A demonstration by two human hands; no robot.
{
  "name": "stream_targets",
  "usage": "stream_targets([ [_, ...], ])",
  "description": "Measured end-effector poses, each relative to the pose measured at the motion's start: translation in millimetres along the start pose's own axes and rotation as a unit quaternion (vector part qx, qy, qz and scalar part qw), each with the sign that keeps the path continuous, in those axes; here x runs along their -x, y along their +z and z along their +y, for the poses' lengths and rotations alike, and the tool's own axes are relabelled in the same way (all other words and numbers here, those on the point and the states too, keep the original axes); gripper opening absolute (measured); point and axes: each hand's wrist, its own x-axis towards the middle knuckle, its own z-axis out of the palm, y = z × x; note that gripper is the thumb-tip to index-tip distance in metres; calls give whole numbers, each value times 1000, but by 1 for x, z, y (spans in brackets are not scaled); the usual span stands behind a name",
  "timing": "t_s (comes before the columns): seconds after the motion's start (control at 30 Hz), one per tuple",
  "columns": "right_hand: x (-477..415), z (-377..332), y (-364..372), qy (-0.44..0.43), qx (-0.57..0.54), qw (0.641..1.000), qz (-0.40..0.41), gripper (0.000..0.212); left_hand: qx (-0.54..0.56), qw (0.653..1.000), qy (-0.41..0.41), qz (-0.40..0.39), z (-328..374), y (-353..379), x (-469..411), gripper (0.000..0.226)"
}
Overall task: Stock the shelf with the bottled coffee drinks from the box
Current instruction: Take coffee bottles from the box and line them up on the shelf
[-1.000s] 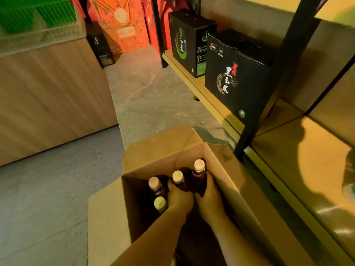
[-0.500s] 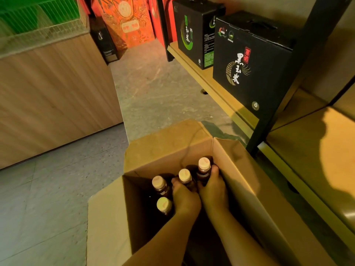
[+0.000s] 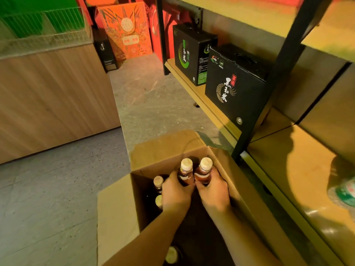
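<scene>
An open cardboard box [image 3: 117,212] stands on the floor at the bottom centre. My left hand [image 3: 175,192] grips one dark coffee bottle [image 3: 186,172] with a pale cap. My right hand [image 3: 214,191] grips a second coffee bottle [image 3: 204,172] beside it. Both bottles are raised so their necks and caps stand above the box rim. Two more capped bottles [image 3: 158,182] remain upright in the box to the left of my hands, and another cap [image 3: 171,255] shows low in the box. The wooden shelf [image 3: 299,169] lies to the right.
Two black cartons [image 3: 233,87] stand on the shelf's far section beyond a black upright post [image 3: 269,89]. A green-labelled bottle [image 3: 343,192] sits at the shelf's right edge. A wooden counter [image 3: 53,100] with a wire basket is on the left; orange cartons [image 3: 126,29] stand behind.
Both hands have lifted their bottles upward, so the two caps now stand clear above the box rim. The view has tilted up slightly, showing more of the shelving.
</scene>
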Motion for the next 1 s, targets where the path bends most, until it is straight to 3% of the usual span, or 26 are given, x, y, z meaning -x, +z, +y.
stream_targets([
  [0.07,15,-11,-17,-31,8,999,43,47,-16,999,38,0,15,-21,14,21],
  [0.13,28,-24,-31,-37,-12,999,35,43,-10,997,75,-4,22,-40,26,32],
  [0.33,65,-83,-99,-83,-14,994,66,57,37,985,160,-53,55,-107,59,47],
  [0.47,96,-118,-148,-85,-46,992,78,57,50,976,209,-42,84,-152,86,45],
  [0.6,130,-154,-198,-101,-52,989,93,54,73,965,244,-63,118,-189,113,57],
  [0.8,199,-188,-265,-76,-77,984,138,46,74,927,336,-151,159,-226,145,42],
  [0.93,257,-198,-296,-35,-118,974,190,52,79,904,403,-116,180,-235,180,46],
  [1.0,289,-199,-308,-24,-122,964,237,54,112,894,406,-152,190,-240,208,42],
])
